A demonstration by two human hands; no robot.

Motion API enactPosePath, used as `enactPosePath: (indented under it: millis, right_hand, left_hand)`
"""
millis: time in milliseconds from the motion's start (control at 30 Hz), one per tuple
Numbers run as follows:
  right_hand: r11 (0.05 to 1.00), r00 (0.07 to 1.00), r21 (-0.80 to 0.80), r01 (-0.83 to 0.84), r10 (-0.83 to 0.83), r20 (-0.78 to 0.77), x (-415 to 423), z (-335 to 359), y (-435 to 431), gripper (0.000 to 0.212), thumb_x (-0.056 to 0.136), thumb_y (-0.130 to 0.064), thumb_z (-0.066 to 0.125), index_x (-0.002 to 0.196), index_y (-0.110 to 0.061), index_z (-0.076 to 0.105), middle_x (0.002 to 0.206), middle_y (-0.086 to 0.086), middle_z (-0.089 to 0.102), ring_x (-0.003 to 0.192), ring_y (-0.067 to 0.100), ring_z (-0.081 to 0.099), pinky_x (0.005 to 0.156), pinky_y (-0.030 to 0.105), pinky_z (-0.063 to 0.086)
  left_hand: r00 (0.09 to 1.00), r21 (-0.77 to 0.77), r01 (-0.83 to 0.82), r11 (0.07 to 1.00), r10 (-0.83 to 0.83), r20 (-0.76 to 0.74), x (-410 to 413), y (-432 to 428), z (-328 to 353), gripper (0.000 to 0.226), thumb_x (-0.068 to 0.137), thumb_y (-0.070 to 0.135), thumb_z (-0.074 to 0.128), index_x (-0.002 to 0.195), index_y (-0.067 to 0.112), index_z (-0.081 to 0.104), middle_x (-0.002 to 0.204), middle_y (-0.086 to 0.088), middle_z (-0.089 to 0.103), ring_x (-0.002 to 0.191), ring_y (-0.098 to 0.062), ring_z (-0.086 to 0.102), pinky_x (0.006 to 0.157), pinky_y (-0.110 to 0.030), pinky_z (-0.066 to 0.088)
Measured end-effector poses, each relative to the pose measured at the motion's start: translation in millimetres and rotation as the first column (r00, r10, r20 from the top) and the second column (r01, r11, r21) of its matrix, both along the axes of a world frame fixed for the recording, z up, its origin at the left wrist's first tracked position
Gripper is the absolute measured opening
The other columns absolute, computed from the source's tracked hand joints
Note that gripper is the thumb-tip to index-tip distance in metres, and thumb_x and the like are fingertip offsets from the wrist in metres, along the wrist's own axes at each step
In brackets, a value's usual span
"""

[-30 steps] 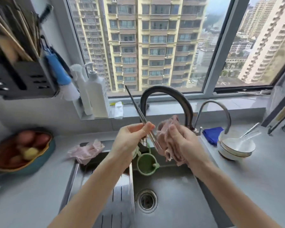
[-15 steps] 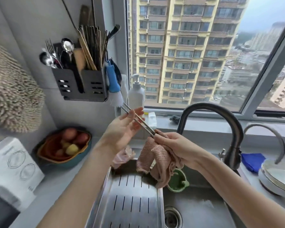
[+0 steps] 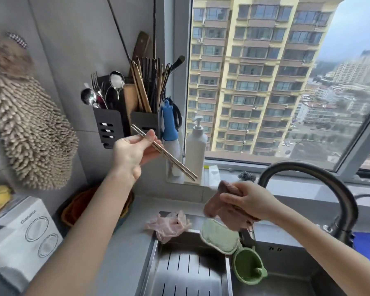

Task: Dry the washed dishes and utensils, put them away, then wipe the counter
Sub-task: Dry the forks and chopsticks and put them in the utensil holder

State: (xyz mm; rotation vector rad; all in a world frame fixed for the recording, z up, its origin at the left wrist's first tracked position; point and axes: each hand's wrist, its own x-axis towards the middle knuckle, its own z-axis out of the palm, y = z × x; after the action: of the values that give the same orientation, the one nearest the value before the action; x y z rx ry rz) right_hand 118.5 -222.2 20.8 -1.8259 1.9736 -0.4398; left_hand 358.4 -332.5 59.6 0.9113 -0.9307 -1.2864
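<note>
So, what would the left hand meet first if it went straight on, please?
The left hand would likely meet the black utensil holder, its chopsticks touching first; depth is unclear.

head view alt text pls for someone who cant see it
A left hand holds metal chopsticks up by a black wall rack of cutlery. The right hand grips a pink cloth above the sink, beside a window.
</note>
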Motion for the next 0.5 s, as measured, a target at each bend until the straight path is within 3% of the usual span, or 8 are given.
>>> enactPosePath:
  millis: [67,133,300,433,500]
  right_hand:
    - [0.993,0.967,-0.119,0.022,-0.051,-0.248,4.4,14.8,-12.4,0.035,0.087,-0.056,0.057,0.105,-0.026,0.056,0.096,-0.003,0.068,0.088,0.021,0.062,0.068,0.03,0.041]
    - [0.98,0.966,-0.198,-0.001,-0.05,-0.252,14.5,36.4,-25.1,0.045,0.086,-0.056,0.058,0.121,-0.029,0.048,0.106,-0.001,0.066,0.087,0.021,0.059,0.067,0.028,0.038]
    - [0.941,0.946,-0.313,-0.128,0.021,-0.325,30.7,82.4,-49.2,0.047,0.087,-0.058,0.053,0.13,-0.043,0.042,0.112,-0.006,0.066,0.085,0.015,0.057,0.063,0.026,0.038]
    - [0.919,0.984,-0.38,-0.107,0.042,-0.173,38.8,103.7,-60.0,0.065,0.082,-0.056,0.061,0.138,-0.054,0.028,0.099,-0.007,0.065,0.084,0.016,0.061,0.067,0.029,0.05]
    - [0.899,0.996,-0.432,-0.07,0.041,-0.075,40.6,108.4,-64.1,0.067,0.08,-0.055,0.064,0.138,-0.054,0.03,0.098,-0.008,0.064,0.082,0.016,0.061,0.067,0.028,0.05]
  left_hand:
    - [0.996,-0.057,-0.059,0.997,0.063,0.063,4.9,-11.3,15.0,0.012,0.081,0.012,0.07,0.076,0.003,0.064,0.055,-0.002,0.068,0.054,-0.014,0.068,0.051,-0.026,0.056]
    - [0.981,-0.146,-0.122,0.982,0.142,0.133,5.5,-18.9,32.3,0.013,0.08,0.012,0.072,0.072,0.006,0.064,0.058,-0.004,0.066,0.057,-0.015,0.067,0.052,-0.027,0.056]
    - [0.919,-0.41,-0.263,0.873,0.356,0.167,21.1,-37.5,85.4,0.013,0.081,0.01,0.072,0.07,0.011,0.065,0.065,-0.002,0.062,0.061,-0.013,0.065,0.058,-0.029,0.059]
    - [0.885,-0.468,-0.335,0.818,0.444,0.143,30.0,-62.8,107.2,0.012,0.083,0.013,0.071,0.072,0.011,0.066,0.066,-0.002,0.062,0.07,-0.023,0.065,0.067,-0.038,0.06]
    - [0.854,-0.446,-0.393,0.804,0.499,0.147,34.0,-75.2,108.7,0.019,0.083,0.016,0.072,0.066,0.013,0.064,0.059,0.002,0.061,0.066,-0.024,0.064,0.068,-0.044,0.06]
